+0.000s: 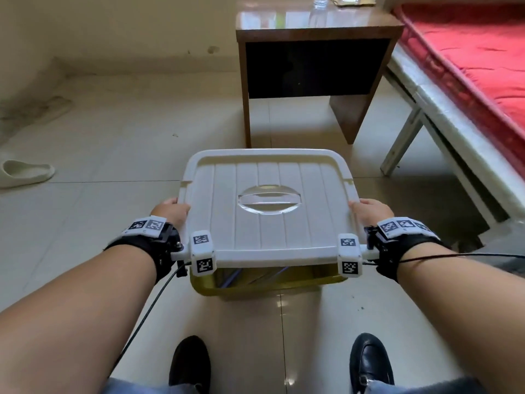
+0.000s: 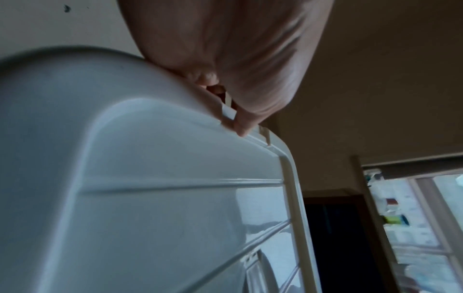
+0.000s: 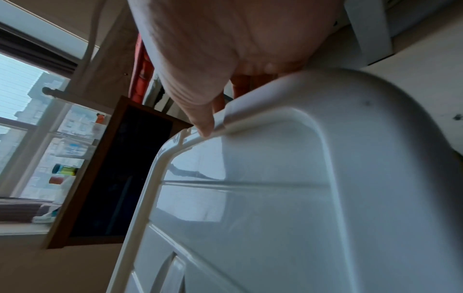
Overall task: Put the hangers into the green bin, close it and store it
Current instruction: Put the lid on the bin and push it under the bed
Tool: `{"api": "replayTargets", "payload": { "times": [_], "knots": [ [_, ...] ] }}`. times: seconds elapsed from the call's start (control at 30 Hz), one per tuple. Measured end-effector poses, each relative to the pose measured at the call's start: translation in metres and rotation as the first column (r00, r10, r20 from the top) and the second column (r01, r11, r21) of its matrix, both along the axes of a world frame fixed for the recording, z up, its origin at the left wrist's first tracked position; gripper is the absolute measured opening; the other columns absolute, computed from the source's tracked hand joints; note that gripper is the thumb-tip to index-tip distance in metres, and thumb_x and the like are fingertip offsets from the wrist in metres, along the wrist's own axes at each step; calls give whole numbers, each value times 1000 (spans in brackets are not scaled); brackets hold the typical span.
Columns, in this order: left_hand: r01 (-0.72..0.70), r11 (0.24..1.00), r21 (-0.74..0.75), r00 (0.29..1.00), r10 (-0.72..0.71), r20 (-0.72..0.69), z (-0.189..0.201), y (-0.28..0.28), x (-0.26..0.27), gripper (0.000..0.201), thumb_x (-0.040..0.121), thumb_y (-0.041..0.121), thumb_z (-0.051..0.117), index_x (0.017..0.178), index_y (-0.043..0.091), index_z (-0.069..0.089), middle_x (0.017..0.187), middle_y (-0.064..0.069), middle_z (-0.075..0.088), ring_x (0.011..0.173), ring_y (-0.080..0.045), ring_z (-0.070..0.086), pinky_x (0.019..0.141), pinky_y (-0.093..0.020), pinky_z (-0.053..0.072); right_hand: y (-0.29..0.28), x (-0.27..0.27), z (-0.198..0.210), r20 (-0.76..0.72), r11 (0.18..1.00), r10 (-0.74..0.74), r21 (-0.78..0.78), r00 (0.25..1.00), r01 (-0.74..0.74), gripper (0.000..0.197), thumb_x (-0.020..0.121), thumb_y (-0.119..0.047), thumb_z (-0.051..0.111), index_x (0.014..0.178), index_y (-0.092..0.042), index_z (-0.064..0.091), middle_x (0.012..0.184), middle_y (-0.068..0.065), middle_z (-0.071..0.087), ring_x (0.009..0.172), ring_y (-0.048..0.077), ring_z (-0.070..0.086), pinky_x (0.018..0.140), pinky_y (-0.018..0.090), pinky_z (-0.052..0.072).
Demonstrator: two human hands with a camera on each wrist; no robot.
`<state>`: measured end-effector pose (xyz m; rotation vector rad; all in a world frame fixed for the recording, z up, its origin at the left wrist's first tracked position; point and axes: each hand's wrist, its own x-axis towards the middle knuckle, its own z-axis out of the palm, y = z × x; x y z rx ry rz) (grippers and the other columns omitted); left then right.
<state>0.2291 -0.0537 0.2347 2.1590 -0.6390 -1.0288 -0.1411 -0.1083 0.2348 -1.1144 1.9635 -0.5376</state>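
Gripping opposite edges, the white lid (image 1: 267,206) is held over the green bin (image 1: 255,285) by the left hand (image 1: 172,211) and right hand (image 1: 372,211), fingers curled round its rim; contents are barely discernible.

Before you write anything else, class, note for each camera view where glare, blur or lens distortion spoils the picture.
Head view: window glare washes out the glossy brown wooden table top; wide-angle bending curves the red mattress and forearms. Left wrist view: the left hand is close and soft, and the ribbed white plastic lid is dim. Right wrist view: the right hand is blurred, with sheen on the lid.
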Motion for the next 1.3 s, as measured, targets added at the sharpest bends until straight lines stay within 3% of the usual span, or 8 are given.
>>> {"api": "replayTargets", "payload": {
  "times": [0.1, 0.23, 0.33, 0.4, 0.47, 0.73, 1.07, 1.3],
  "knots": [
    [41, 998, 46, 999, -41, 8, -24, -2, 1, 29, 87, 20, 56, 115, 22, 64, 110, -9, 69, 102, -34, 67, 96, -46, 52, -7, -4, -19, -90, 992, 77, 111, 993, -67, 38, 94, -34, 47, 118, -11, 65, 90, 4, 59, 68, 21, 52, 67, 25, 46],
    [112, 988, 111, 994, -110, -24, -43, -1, 1, 27, 86, 18, 54, 111, 26, 62, 112, -9, 71, 97, -34, 69, 94, -48, 54, -14, -11, -45, -102, 964, 196, 200, 975, -173, 46, 101, -30, 38, 135, -2, 50, 112, 7, 54, 57, 1, 30, 50, -4, 34],
    [151, 973, 177, 988, -155, 9, -46, -4, -3, 37, 91, 14, 52, 126, 22, 59, 115, -10, 69, 100, -33, 67, 95, -45, 53, -15, -11, -58, -124, 951, 214, 254, 969, -178, 44, 98, -27, 43, 132, -1, 54, 129, 16, 58, 65, 12, 45, 53, 3, 38],
    [173, 964, 201, 984, -179, 13, -52, -4, -4, 37, 89, 12, 52, 124, 19, 61, 114, -11, 70, 99, -34, 67, 94, -47, 53, -14, -9, -63, -120, 967, 141, 229, 983, -111, 37, 95, -25, 49, 123, -3, 61, 109, 13, 60, 81, 23, 52, 71, 23, 42],
    [189, 950, 248, 980, -200, 19, -60, -4, -1, 37, 86, 10, 52, 121, 16, 63, 112, -12, 71, 98, -35, 68, 93, -48, 54, -14, -7, -66, -87, 974, 102, 212, 991, -81, 33, 93, -22, 52, 119, -5, 64, 99, 9, 57, 85, 24, 52, 66, 27, 39],
    [275, 880, 387, 940, -330, 83, -80, -1, 7, 34, 86, 13, 53, 118, 11, 64, 111, -13, 71, 98, -34, 68, 94, -44, 53, -18, -2, -79, -55, 940, 154, 315, 987, -129, 37, 93, -26, 54, 125, -9, 60, 126, 12, 61, 90, 22, 51, 66, 26, 36],
    [371, 811, 453, 872, -472, 132, -83, 6, 13, 28, 90, 18, 55, 115, 16, 67, 110, -7, 72, 96, -27, 68, 84, -32, 51, -21, -2, -94, -68, 930, 178, 338, 982, -146, 35, 91, -14, 53, 124, -4, 60, 98, 13, 58, 84, 26, 50, 73, 29, 37],
    [382, 806, 452, 865, -484, 132, -84, 4, 14, 29, 92, 20, 54, 119, 15, 64, 115, -9, 71, 98, -29, 68, 93, -39, 53, -19, -4, -98, -94, 952, 135, 287, 986, -103, 29, 88, -5, 51, 112, -6, 67, 89, 11, 63, 60, 24, 51, 57, 29, 40]
  ]
}}
